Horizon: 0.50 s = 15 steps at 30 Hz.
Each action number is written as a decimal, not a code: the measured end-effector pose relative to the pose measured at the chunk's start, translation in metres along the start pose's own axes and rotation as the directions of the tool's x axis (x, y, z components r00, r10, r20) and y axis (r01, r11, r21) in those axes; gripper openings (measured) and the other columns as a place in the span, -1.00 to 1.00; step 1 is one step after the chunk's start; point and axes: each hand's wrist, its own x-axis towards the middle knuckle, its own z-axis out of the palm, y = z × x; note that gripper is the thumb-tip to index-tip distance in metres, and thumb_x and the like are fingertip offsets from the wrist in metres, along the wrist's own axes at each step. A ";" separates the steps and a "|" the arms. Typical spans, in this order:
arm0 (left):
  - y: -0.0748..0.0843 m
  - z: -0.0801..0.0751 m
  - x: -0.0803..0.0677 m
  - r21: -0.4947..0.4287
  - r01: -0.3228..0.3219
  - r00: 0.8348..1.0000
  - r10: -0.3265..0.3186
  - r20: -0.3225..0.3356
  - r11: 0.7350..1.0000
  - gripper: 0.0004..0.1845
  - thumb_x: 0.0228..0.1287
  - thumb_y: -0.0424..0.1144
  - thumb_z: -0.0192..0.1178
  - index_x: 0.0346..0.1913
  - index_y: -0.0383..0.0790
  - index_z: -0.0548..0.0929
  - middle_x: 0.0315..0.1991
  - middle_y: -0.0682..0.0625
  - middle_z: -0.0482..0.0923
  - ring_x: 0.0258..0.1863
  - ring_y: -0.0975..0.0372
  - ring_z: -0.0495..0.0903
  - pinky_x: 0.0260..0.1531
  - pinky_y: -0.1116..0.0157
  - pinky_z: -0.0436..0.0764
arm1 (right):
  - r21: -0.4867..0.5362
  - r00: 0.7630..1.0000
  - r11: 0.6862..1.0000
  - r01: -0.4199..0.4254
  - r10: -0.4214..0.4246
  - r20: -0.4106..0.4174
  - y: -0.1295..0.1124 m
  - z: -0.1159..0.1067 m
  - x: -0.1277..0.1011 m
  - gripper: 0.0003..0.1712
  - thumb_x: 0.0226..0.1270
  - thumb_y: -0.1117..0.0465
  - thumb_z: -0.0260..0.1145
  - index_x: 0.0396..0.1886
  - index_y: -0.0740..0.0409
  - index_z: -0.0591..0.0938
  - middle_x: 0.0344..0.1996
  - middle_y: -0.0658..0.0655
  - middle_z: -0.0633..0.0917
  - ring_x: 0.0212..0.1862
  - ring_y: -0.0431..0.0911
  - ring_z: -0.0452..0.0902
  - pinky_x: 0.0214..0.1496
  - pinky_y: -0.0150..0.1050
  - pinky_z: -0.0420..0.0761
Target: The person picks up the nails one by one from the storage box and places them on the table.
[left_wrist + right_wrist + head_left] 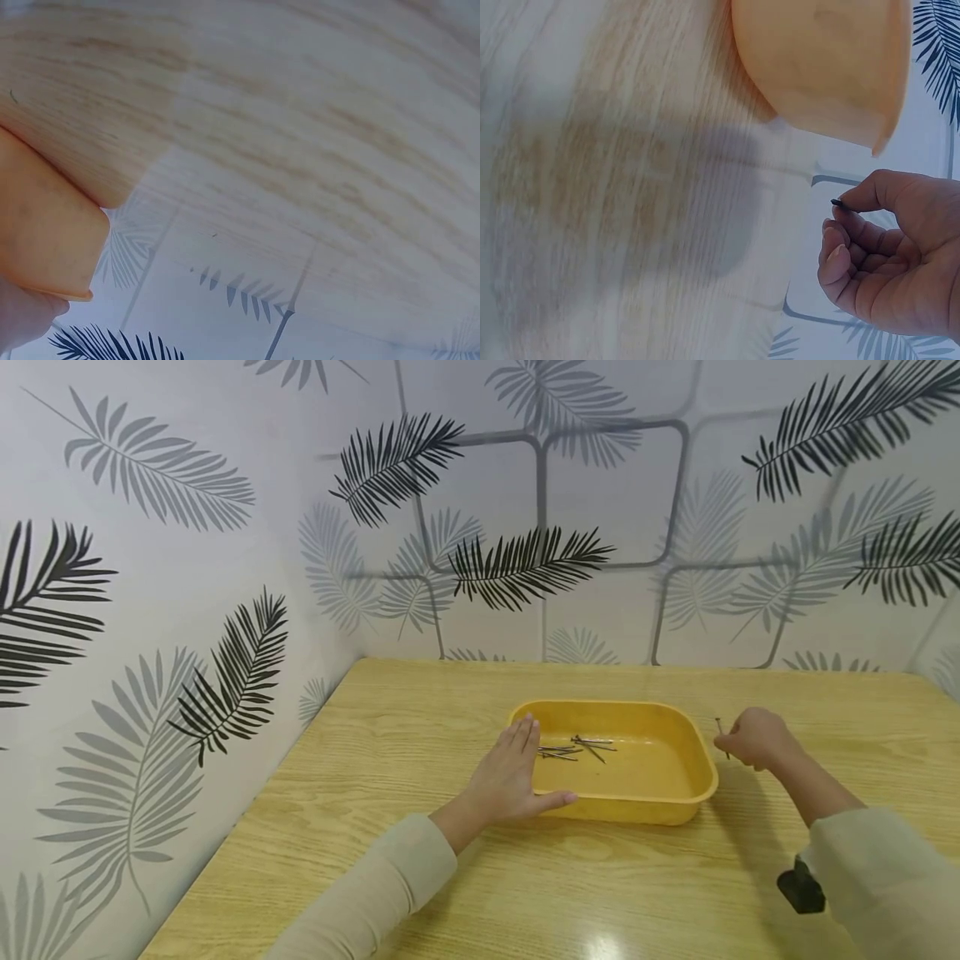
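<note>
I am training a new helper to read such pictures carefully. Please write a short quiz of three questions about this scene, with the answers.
1. True or false: the left hand lies with straight fingers against the side of the yellow tray.
2. What does the right hand pinch? A) a coin B) a nail C) a key
3. Fill in: several more nails lie inside the ____, which stands on the wooden table.

Key
1. True; the fingers are flat against the tray's left side.
2. B; a thin nail sticks up from the fingertips, beside the tray's right rim.
3. tray
</note>
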 end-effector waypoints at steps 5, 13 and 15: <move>0.000 0.000 0.000 -0.007 0.004 1.000 -0.004 0.003 1.000 0.08 0.17 0.42 -0.12 0.43 -0.43 -0.07 0.47 -0.27 -0.12 0.47 0.01 -0.08 0.44 0.17 0.01 | 0.001 1.000 1.000 0.004 -0.004 -0.003 0.006 0.010 0.002 -0.57 0.14 0.24 0.09 -0.92 0.17 0.49 -0.96 -0.13 0.34 -0.77 -0.21 0.37 -0.65 -0.31 0.51; 0.000 0.003 0.001 -0.024 0.010 1.000 -0.010 0.026 1.000 0.10 0.16 0.43 -0.12 0.43 -0.43 -0.09 0.47 -0.26 -0.16 0.48 0.01 -0.12 0.45 0.17 -0.02 | -0.014 1.000 1.000 -0.015 0.015 0.018 0.011 0.022 0.003 -0.55 0.18 0.23 0.09 -0.90 0.18 0.49 -0.94 -0.09 0.36 -0.76 -0.20 0.38 -0.65 -0.33 0.47; 0.000 0.003 0.001 -0.029 0.010 1.000 -0.009 0.026 1.000 0.10 0.16 0.43 -0.12 0.43 -0.43 -0.10 0.47 -0.26 -0.16 0.48 0.01 -0.13 0.45 0.17 -0.02 | -0.012 1.000 1.000 -0.020 0.020 0.015 0.013 0.023 0.002 -0.55 0.19 0.23 0.10 -0.89 0.20 0.51 -0.92 -0.07 0.39 -0.75 -0.19 0.38 -0.65 -0.33 0.47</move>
